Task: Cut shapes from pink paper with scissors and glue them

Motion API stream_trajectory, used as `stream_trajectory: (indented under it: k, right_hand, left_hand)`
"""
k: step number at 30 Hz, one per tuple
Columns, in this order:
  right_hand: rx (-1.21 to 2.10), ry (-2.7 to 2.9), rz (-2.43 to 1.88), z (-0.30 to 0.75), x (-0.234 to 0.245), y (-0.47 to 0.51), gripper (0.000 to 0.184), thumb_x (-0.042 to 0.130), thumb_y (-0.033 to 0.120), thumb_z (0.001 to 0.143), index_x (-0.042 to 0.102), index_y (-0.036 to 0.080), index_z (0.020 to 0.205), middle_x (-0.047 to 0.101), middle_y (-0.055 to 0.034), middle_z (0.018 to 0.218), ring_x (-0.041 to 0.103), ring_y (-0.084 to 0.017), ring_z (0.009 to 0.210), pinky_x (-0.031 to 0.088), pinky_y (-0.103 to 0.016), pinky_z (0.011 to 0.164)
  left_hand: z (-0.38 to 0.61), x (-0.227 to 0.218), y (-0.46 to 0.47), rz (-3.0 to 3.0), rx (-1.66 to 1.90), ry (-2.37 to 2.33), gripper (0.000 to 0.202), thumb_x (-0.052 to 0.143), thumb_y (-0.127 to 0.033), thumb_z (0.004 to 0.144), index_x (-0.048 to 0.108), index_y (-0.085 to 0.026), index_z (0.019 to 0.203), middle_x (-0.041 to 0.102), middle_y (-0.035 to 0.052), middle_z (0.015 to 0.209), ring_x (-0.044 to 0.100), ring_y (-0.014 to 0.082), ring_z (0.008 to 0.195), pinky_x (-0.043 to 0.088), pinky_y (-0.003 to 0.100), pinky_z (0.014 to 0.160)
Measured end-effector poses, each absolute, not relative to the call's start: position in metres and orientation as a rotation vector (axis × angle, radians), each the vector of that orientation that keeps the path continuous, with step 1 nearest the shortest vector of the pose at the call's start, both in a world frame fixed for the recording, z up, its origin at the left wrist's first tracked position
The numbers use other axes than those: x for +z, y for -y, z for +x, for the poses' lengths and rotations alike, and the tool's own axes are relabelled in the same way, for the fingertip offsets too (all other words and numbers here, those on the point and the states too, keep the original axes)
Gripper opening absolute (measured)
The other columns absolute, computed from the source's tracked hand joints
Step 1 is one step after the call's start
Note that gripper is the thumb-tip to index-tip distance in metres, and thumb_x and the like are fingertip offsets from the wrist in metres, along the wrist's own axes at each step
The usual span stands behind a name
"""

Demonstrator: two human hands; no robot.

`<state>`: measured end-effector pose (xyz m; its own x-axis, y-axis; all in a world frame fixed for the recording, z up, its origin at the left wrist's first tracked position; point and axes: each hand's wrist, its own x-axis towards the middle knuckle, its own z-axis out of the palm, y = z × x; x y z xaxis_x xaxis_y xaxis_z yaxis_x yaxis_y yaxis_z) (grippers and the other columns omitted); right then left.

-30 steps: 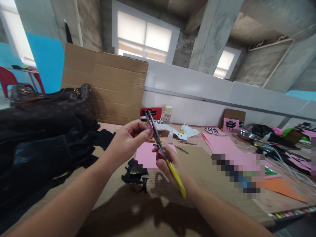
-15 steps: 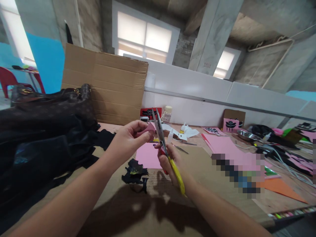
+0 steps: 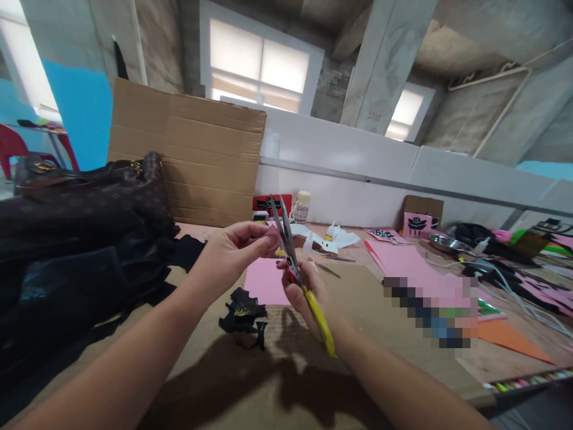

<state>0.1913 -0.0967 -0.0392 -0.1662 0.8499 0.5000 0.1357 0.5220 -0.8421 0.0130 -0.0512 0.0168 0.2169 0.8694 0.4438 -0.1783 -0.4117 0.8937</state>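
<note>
Between the thumb and fingers of my left hand (image 3: 239, 245) is a small piece of pink paper (image 3: 272, 232), partly hidden by the fingers. My right hand (image 3: 311, 292) grips a pair of scissors (image 3: 286, 239) with yellow and red handles. Their blades point up and stand slightly apart, just right of the paper; whether they touch it I cannot tell. Below both hands, a pink sheet (image 3: 264, 283) lies on the cardboard. Black scraps (image 3: 242, 316), one with glittery specks, lie in front of that sheet.
A brown handbag (image 3: 89, 197) and black fabric (image 3: 94, 275) fill the left side. Behind stands a cardboard panel (image 3: 188, 155). Tweezers (image 3: 327, 270), a lidded bottle (image 3: 302, 206) and white paper scraps (image 3: 342, 236) lie beyond my hands. Pink sheets (image 3: 398, 263) and a metal bowl (image 3: 447, 243) are at right.
The scissor blades have tilted a little further left and stand slightly wider apart. The pink paper has turned slightly in my left hand's fingers. The view has shifted slightly.
</note>
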Motion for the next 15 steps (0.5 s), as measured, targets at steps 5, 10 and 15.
stream_trajectory:
  k: [5,10,15]
  right_hand:
    - [0.766,1.675,-0.885,0.1918,-0.0424,0.0961,0.043,0.060,0.064,0.090,0.057,0.028,0.113,0.052,-0.0023,0.088,0.050,-0.020,0.076,0.044,-0.035,0.068]
    - [0.781,1.700,-0.924,0.1918,-0.0393,0.0976,0.041,0.059,0.063,0.090,0.057,0.028,0.111,0.051,-0.0025,0.087,0.048,-0.021,0.075,0.042,-0.034,0.066]
    - [0.769,1.746,-0.938,0.1911,-0.0330,0.0989,0.042,0.059,0.063,0.089,0.057,0.026,0.109,0.050,-0.0018,0.084,0.048,-0.019,0.072,0.042,-0.032,0.064]
  left_hand:
    - [0.0115,0.0175,0.0514,1.592,1.361,-0.690,0.009,0.076,-0.029,0.083,0.074,-0.020,0.081,0.073,-0.0013,0.074,0.063,0.0101,0.067,0.046,0.016,0.056]
    - [0.0100,0.0203,0.0528,1.644,1.345,-0.701,0.014,0.073,-0.030,0.085,0.070,-0.020,0.076,0.069,-0.0027,0.071,0.053,0.0081,0.059,0.044,0.018,0.056]
    - [0.0070,0.0226,0.0511,1.665,1.317,-0.723,0.019,0.071,-0.027,0.086,0.066,-0.018,0.070,0.067,-0.0024,0.068,0.058,0.0091,0.065,0.046,0.018,0.061]
